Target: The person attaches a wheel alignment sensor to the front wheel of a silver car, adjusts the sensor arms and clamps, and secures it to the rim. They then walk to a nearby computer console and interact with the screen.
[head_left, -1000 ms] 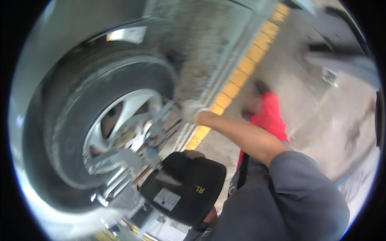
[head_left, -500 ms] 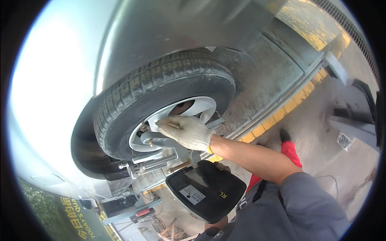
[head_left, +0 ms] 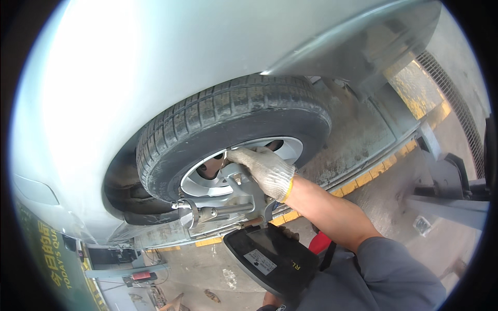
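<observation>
A car wheel with a black tyre (head_left: 233, 124) and a silver rim (head_left: 293, 149) stands under the wheel arch. A grey metal wheel clamp (head_left: 249, 194), with a ribbed knob and a bar, sits against the rim's lower face. My right hand (head_left: 264, 168), in a whitish knit glove, is closed at the clamp's upper end, fingertips beside a rim opening. From the clamp's near side hangs a black, rounded target board (head_left: 267, 262) with a white label. My left hand (head_left: 290, 234) shows only its gloved fingers at the board's upper edge; the rest is behind the board.
Silver car bodywork (head_left: 171, 52) fills the upper left. A metal platform with a yellow-painted edge (head_left: 371, 178) runs beneath the wheel. Grey metal equipment (head_left: 448, 207) stands at the right. A floor grating (head_left: 456, 98) lies at the far right, and a green banner (head_left: 46, 254) at the lower left.
The view has shifted, so the wheel appears farther right. The clamp has turned or moved against the rim, with my right hand still at its upper end and the board below.
</observation>
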Action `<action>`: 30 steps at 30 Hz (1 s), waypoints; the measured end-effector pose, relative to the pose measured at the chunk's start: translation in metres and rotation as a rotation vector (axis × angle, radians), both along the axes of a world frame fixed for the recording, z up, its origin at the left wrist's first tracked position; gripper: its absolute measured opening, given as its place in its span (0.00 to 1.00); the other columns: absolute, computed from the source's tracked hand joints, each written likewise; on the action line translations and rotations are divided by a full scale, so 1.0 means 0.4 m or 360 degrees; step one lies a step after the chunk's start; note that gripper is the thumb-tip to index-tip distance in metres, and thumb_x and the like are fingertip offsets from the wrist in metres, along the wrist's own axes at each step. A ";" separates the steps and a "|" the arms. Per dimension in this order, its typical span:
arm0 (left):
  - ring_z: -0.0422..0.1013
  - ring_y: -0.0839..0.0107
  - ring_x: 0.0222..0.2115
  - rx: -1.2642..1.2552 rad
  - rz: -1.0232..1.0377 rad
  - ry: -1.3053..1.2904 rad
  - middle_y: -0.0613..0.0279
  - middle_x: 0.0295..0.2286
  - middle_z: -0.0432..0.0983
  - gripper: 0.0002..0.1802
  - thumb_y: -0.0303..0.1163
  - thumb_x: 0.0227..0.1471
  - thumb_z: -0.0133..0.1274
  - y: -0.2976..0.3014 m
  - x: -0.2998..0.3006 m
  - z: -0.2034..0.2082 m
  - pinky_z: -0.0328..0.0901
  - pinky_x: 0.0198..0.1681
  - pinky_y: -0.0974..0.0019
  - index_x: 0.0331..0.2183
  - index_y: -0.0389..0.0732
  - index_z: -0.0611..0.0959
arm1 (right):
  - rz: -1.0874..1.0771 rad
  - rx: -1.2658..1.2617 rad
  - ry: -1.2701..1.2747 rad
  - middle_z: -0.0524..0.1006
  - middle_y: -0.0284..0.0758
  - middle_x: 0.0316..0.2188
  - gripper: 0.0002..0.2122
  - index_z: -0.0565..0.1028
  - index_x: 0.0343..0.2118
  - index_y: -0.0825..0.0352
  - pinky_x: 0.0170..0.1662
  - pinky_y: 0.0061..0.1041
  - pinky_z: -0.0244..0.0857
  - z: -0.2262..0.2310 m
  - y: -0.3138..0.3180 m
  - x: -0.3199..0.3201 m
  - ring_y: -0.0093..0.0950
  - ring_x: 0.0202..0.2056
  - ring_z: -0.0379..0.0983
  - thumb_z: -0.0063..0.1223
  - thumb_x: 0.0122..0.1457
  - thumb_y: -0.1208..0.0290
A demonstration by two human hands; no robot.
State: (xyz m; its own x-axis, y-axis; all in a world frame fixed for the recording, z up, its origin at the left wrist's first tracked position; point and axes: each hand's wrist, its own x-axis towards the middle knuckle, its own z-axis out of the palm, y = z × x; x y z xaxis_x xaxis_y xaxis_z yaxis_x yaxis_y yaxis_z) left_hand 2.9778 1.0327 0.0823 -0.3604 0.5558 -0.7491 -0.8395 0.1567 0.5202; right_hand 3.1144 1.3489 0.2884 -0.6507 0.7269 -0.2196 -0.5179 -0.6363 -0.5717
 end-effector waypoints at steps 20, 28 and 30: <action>0.78 0.58 0.47 0.0217 0.0157 -0.0147 0.60 0.46 0.84 0.39 0.71 0.69 0.43 0.167 0.023 -0.020 0.76 0.52 0.49 0.57 0.48 0.82 | -0.0811 0.2225 -0.1360 0.83 0.43 0.49 0.17 0.81 0.55 0.64 0.46 0.34 0.82 0.219 -0.115 0.123 0.36 0.47 0.86 0.67 0.67 0.65; 0.78 0.57 0.48 0.0152 0.0068 -0.0188 0.60 0.47 0.83 0.41 0.73 0.68 0.42 0.209 0.021 0.036 0.76 0.52 0.49 0.58 0.48 0.82 | 0.0570 0.3844 -0.1742 0.79 0.47 0.58 0.26 0.77 0.64 0.59 0.59 0.43 0.76 0.464 -0.171 -0.129 0.47 0.54 0.82 0.56 0.67 0.49; 0.78 0.57 0.48 0.0186 0.0056 -0.0253 0.60 0.47 0.83 0.41 0.74 0.68 0.42 0.192 0.020 0.029 0.76 0.52 0.48 0.58 0.48 0.82 | 0.1007 0.3785 -0.1974 0.80 0.51 0.55 0.27 0.78 0.63 0.60 0.60 0.45 0.75 0.488 -0.169 -0.175 0.49 0.54 0.82 0.53 0.68 0.47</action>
